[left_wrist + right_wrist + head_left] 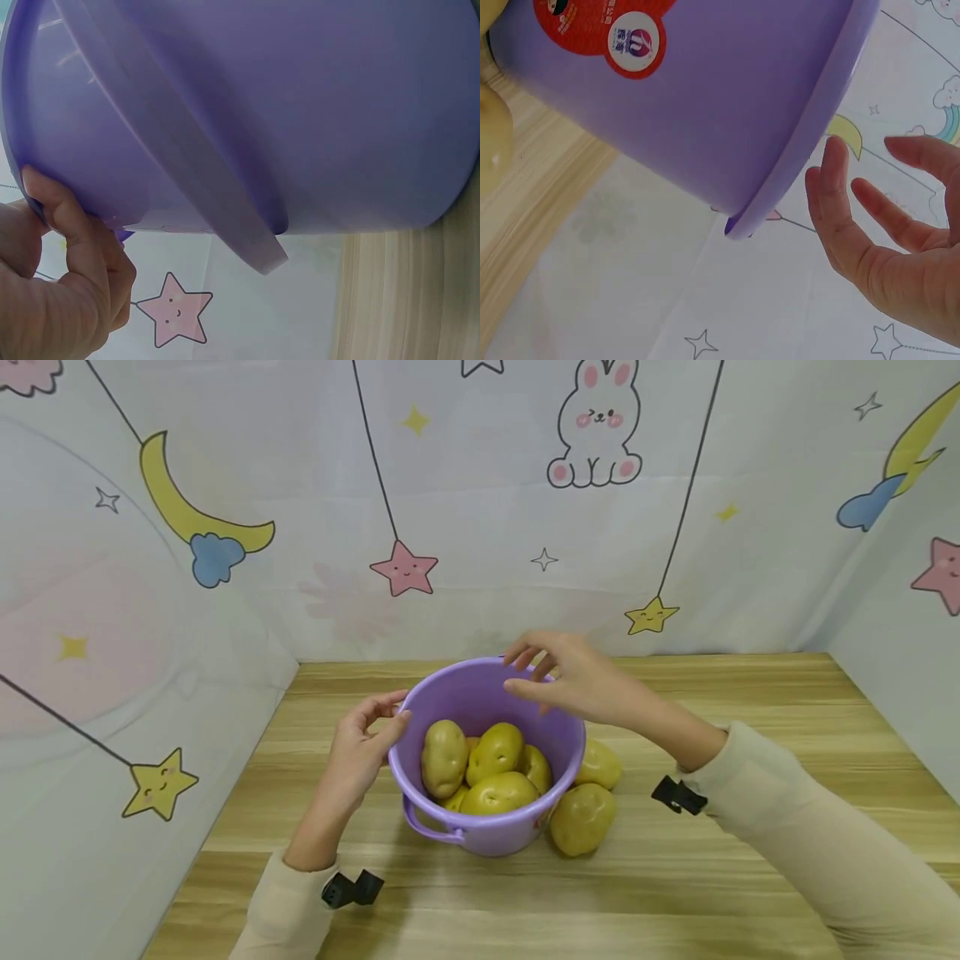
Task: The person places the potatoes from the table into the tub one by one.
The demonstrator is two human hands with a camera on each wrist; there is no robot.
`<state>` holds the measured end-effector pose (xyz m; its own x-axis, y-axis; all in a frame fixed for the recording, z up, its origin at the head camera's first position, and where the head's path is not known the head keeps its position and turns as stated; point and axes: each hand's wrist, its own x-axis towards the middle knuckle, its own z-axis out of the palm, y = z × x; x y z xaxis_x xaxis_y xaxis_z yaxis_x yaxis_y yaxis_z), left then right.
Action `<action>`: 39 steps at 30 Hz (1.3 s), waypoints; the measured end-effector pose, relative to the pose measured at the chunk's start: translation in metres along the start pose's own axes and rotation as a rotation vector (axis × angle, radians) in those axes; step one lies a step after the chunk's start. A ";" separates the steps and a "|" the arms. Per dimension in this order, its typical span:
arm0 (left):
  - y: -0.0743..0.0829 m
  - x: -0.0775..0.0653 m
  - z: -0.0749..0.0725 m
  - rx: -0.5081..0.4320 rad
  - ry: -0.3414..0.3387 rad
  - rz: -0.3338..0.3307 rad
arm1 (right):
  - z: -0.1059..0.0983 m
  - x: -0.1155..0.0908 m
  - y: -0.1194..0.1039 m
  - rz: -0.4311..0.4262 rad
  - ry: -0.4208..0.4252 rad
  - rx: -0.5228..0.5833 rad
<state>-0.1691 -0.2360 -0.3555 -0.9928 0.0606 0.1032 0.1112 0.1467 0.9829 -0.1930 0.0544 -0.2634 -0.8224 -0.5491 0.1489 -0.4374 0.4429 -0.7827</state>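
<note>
A purple bucket (487, 839) stands on the table with several potatoes (501, 793) inside. My left hand (363, 743) pinches its left rim, thumb at the inside edge and fingers outside. In the left wrist view those curled fingers (79, 232) grip the rim above the bucket's side handle (180, 150). Over the far right rim hovers my right hand (573, 681), holding nothing, its fingers loosely bent and spread. The right wrist view shows this hand (892, 247) apart from the rim. Two potatoes (583, 818) lie on the table against the bucket's right side.
The wood-grain table (720, 860) carries the bucket and loose potatoes. Behind it hangs a white cloth backdrop (480, 510) printed with stars, moons and a rabbit, and similar cloth walls close in both sides. A red label (592, 22) is on the bucket's outside.
</note>
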 end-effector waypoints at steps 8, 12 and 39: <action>0.001 0.000 0.001 -0.001 0.006 -0.006 | -0.017 -0.006 0.010 -0.018 0.110 -0.083; 0.001 0.000 0.001 -0.006 0.002 -0.005 | -0.025 -0.010 0.014 -0.011 0.153 -0.148; -0.001 -0.001 0.002 0.001 0.006 0.022 | -0.038 -0.032 0.058 0.094 0.141 -0.222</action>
<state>-0.1685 -0.2347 -0.3570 -0.9904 0.0580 0.1256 0.1329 0.1466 0.9802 -0.2060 0.1248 -0.2903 -0.8987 -0.4014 0.1769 -0.4133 0.6399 -0.6478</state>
